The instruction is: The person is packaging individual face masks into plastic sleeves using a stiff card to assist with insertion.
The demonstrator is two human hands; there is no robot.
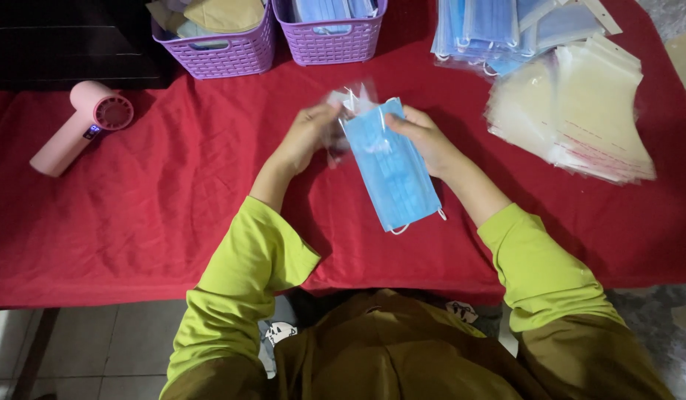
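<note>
left hand (307, 137) pinches clear bag (348, 111), blurred | right hand (424, 137) grips blue mask (391, 170) at top, table (135, 215) mid-centre | mask top at bag mouth, body outside | mask pile (491, 33), bag stack (580, 118) at far right corner: more left, by appearance
</note>
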